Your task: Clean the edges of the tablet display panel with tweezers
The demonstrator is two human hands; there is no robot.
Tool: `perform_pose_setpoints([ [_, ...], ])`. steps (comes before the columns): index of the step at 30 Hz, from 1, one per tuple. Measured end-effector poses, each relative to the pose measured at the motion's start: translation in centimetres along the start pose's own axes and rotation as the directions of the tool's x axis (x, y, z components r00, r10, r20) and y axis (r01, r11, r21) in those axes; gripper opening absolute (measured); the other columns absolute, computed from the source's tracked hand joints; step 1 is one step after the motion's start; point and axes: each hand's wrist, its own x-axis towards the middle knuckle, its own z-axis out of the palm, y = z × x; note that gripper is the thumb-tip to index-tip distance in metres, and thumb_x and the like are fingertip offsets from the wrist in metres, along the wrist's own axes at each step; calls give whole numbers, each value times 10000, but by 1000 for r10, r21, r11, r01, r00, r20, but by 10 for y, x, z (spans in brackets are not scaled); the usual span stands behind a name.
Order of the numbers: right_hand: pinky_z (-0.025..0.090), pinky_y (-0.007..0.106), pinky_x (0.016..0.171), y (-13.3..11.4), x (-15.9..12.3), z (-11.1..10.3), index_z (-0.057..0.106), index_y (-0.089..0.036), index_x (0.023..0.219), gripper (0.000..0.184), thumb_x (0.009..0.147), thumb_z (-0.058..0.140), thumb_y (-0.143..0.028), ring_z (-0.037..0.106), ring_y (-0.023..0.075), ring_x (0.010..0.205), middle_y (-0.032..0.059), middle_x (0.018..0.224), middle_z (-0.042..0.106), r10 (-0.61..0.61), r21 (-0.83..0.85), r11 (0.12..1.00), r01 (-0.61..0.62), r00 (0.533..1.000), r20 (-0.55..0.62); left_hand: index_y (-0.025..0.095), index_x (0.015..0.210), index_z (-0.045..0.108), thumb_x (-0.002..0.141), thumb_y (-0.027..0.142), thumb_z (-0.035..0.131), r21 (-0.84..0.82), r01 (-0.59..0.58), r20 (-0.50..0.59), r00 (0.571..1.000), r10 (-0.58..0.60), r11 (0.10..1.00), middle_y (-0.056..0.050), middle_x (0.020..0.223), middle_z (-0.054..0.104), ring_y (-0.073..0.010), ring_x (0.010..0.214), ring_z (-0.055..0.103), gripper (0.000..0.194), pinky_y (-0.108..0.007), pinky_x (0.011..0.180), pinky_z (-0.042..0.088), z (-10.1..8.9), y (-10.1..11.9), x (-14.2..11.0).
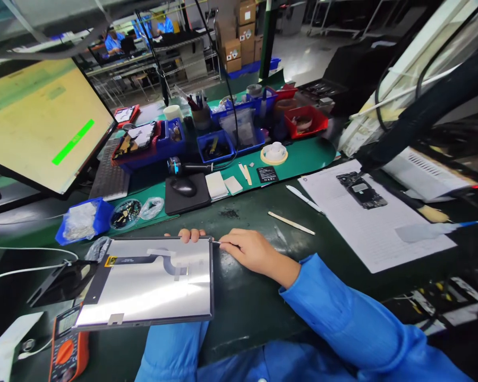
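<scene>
A tablet display panel (143, 292), with its silvery back facing up and a dark flex cable (137, 260) on it, is tilted above the bench. My left hand (191, 235) grips it from beneath, fingertips curled over the far edge; the rest of that hand is hidden behind the panel. At the panel's far right corner, my right hand (249, 250) pinches a thin metal tool (216, 242). The tool's tip meets the frame edge there. Most of the tool is covered by my fingers, so its exact kind cannot be made out.
An orange multimeter (66, 347) lies at the near left. Beyond the panel are a mouse (183, 185), blue bins (215, 146) and a monitor (43, 122). To the right lie a wooden stick (290, 223), a white pen (305, 199) and a circuit board (362, 191) on paper (378, 239).
</scene>
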Motion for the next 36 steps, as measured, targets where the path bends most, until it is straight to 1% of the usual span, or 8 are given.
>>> perform_pose_setpoints([
  [6,470,232,691,-2,-1,3,744,-219,1061,146,916,722,-225,681,148,761,0,859,748,104,115,988,-103,995,-5,206,742,456,951,581,502,6,66,-48,997,-66,998,-3,712,447,-172,792,524,431,-339,867,488,13,4,-5],
  [10,482,252,736,1,-1,3,753,-205,1032,115,927,706,-214,687,166,816,29,920,749,36,88,996,-35,999,-14,213,755,441,951,595,468,115,49,-63,997,-42,992,-14,735,435,-196,829,514,430,-367,880,458,10,5,-5],
  [15,486,280,765,-2,-1,0,764,-222,1039,183,1006,584,-229,696,185,871,39,950,748,30,55,998,-31,999,19,208,736,407,945,613,455,-5,137,-90,986,-137,991,-7,733,394,-200,837,505,458,-361,855,456,9,6,-5],
  [20,476,243,667,-5,-1,2,750,-215,1005,111,895,737,-220,675,151,721,0,815,740,147,141,979,-147,989,9,210,734,424,980,575,403,-53,138,-121,982,-144,989,-10,736,388,-197,835,504,440,-349,852,458,20,7,-7],
  [25,472,254,726,-2,-2,0,764,-215,984,100,952,669,-224,679,162,803,29,892,738,28,78,997,-28,1000,-1,208,721,435,981,584,410,-77,117,-132,983,-127,990,-5,719,384,-189,801,504,458,-340,825,466,20,7,-6],
  [28,469,256,729,-3,-2,-1,767,-227,995,162,992,605,-231,681,160,809,29,903,741,41,83,996,-43,999,17,211,720,441,965,609,428,-62,155,-126,979,-162,986,-10,728,398,-198,828,523,468,-348,813,482,16,8,-5],
  [32,461,237,661,-5,-2,1,753,-225,1010,108,906,726,-233,662,143,713,-2,820,737,127,147,981,-128,992,20,208,719,447,969,606,422,-63,156,-123,979,-163,986,-17,735,416,-206,840,540,470,-361,797,502,17,9,-6],
  [36,465,245,712,-3,-1,1,756,-216,995,86,925,707,-217,676,155,791,19,883,741,35,94,995,-36,999,16,201,733,463,979,586,425,-100,148,-105,982,-158,984,-15,741,426,-198,835,542,458,-360,819,503,18,9,-7],
])
